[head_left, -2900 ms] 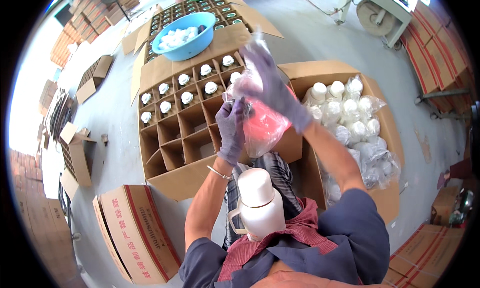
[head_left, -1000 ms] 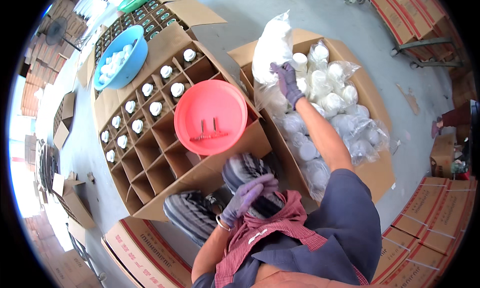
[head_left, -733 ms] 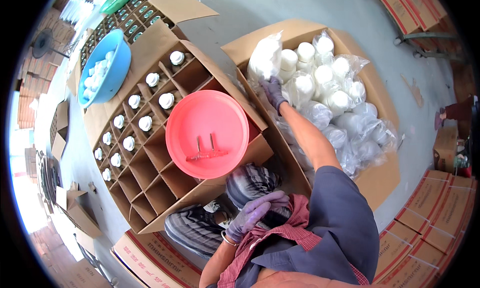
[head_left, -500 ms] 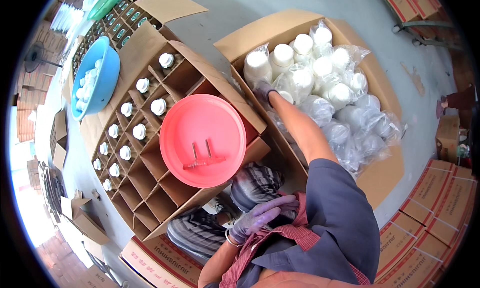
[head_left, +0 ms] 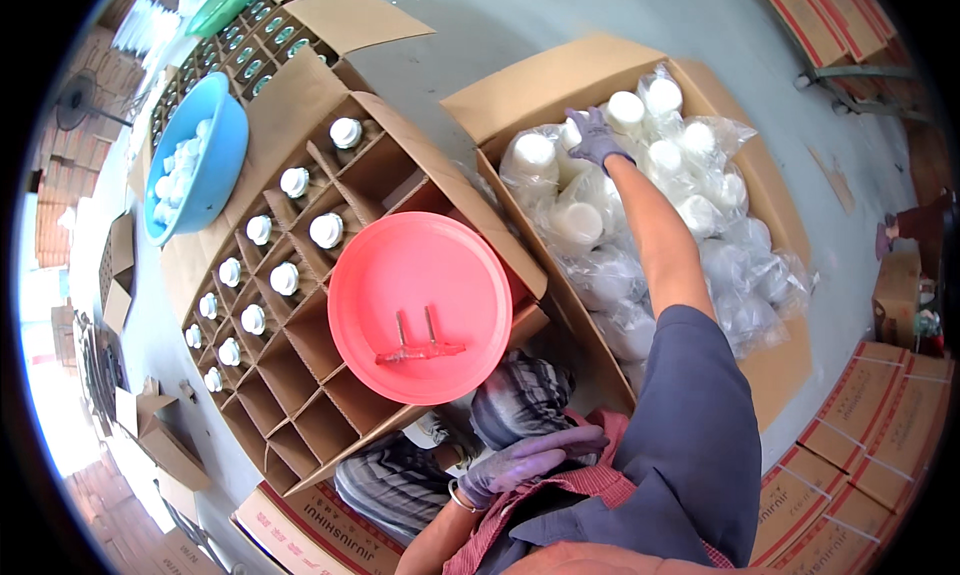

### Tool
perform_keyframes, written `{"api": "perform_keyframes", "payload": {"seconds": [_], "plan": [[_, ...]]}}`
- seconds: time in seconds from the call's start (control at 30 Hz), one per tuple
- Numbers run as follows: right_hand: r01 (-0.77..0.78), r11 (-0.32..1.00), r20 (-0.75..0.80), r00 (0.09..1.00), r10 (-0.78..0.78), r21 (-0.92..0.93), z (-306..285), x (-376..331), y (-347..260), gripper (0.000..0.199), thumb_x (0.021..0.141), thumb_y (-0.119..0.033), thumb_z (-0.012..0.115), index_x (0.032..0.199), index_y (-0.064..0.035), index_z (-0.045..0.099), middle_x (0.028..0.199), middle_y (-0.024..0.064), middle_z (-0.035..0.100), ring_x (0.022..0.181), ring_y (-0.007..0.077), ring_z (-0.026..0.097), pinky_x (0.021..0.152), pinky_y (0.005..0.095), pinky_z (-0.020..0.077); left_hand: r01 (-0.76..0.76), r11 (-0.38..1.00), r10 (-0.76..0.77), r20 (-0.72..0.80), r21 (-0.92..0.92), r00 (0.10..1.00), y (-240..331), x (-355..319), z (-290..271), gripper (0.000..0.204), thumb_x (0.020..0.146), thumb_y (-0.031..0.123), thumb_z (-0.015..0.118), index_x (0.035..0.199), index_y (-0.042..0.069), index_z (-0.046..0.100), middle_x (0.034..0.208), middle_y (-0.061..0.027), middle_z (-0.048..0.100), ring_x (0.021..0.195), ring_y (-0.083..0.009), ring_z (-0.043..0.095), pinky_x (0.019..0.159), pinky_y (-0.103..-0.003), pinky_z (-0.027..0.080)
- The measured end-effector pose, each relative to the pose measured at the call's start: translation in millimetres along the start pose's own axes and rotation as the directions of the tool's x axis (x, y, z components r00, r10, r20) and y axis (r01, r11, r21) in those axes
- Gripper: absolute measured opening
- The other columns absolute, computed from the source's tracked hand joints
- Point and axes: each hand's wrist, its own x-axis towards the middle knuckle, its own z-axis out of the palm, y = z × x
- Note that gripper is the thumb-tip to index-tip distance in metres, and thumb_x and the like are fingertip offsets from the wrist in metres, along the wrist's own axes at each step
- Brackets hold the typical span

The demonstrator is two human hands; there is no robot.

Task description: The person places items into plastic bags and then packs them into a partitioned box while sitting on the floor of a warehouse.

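My right hand (head_left: 597, 140), in a purple-grey glove, reaches into an open carton (head_left: 560, 70) on the right. Its fingers are spread over the top of a white bottle-like piece (head_left: 570, 133), and I see no closed grip. Around it stand several more white pieces (head_left: 577, 223) with round flat tops, many wrapped in clear plastic bags (head_left: 735, 275). My left hand (head_left: 525, 463), also gloved, lies flat across my lap with its fingers stretched out and holds nothing.
A pink basin (head_left: 420, 265) holding a red tool (head_left: 420, 352) with two metal prongs rests on a divided carton (head_left: 375, 415) of white-capped bottles (head_left: 326, 230). A blue basin (head_left: 222, 145) of white pieces stands left. Printed cartons (head_left: 850, 415) are stacked right.
My right hand has lifted from the carton's near left side and moved farther in, onto another white piece. The view has shifted slightly. My left hand stays on my lap.
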Motion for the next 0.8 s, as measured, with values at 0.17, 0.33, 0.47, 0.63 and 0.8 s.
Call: {"api": "perform_keyframes", "payload": {"seconds": [0.17,0.33,0.47,0.63,0.8], "plan": [[-0.062,0.981,-0.085,0.993,0.079,0.183,-35.5,-22.8,-16.5,0.084,0.063,-0.03,0.086,0.134,-0.0192,0.042,0.132,0.0242,0.038,0.118,0.0436,0.051,0.1,0.047,0.0448,-0.085,0.991,0.086,-0.012,0.101,0.996,-2.2,-3.9,5.0,0.052,0.103,0.021,0.041,0.149,-0.003,0.032,0.147,-0.0171,0.044,0.138,-0.0241,0.04,0.117,-0.036,0.024],[0.212,0.567,-0.359,0.919,0.161,0.796,-165.8,-93.1,-21.4,0.075,0.075,-0.032,0.082,0.132,-0.0083,0.04,0.126,0.0178,0.048,0.098,0.0273,0.063,0.077,0.0371,0.056,-0.154,0.967,0.159,-0.005,0.204,0.987,-10.0,-3.5,16.1,0.05,0.103,0.02,0.043,0.147,-0.003,0.035,0.142,-0.0168,0.049,0.134,-0.0249,0.044,0.115,-0.037,0.029],[0.053,0.122,-0.055,0.998,0.015,0.991,-222.8,-205.6,-101.0,0.058,0.095,-0.029,0.062,0.141,-0.009,0.032,0.129,0.0123,0.049,0.107,0.0235,0.062,0.081,0.038,0.0595,-0.285,0.67,0.554,-0.206,0.686,0.807,0.0,-4.4,40.1,0.061,0.096,0.007,0.055,0.151,0.004,0.029,0.129,-0.0153,0.057,0.113,-0.019,0.058,0.096,-0.033,0.047],[0.305,0.3,-0.133,0.867,-0.481,0.904,-185.5,-309.7,-201.5,0.051,0.099,-0.034,0.055,0.14,-0.0066,0.041,0.128,0.0087,0.053,0.113,0.0188,0.056,0.09,0.0335,0.0526,-0.146,0.342,0.881,-0.263,0.928,0.392,56.0,12.5,39.3,0.043,0.094,0.006,0.058,0.135,0.0,0.05,0.109,-0.0166,0.065,0.091,-0.0252,0.065,0.079,-0.033,0.052],[0.171,0.568,-0.025,0.967,-0.255,0.805,-154.9,-195.5,-175.6,0.039,0.098,-0.034,0.056,0.119,-0.0021,0.063,0.112,0.0114,0.066,0.105,0.0223,0.062,0.09,0.0347,0.0507,0.337,0.024,0.955,-0.122,0.941,0.272,74.6,-31.8,10.1,0.025,0.09,0.007,0.061,0.115,0.0,0.06,0.107,-0.0203,0.063,0.091,-0.0372,0.064,0.075,-0.041,0.053]]}}
